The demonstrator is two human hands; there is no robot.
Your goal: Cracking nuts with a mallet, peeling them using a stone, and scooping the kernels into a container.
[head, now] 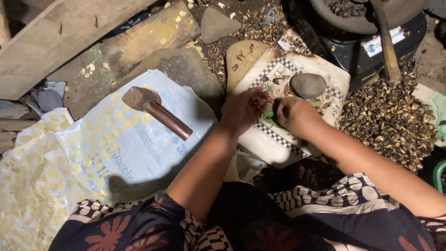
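Nearest me I see a patterned dark cloth (260,223) across the lap, both forearms reaching out over it. My left hand (241,110) has its fingers pinched together on a small brownish seed (260,101), held just above a checker-edged mat (278,139) on the floor. My right hand (293,115) sits just beside it, fingers curled shut on something dark I cannot make out. Just past the hands a rounded grey stone (307,85) rests on the mat. To the left a hammer (155,110) lies on a pale sheet (139,153). Farther right, dark husks (390,121) are heaped.
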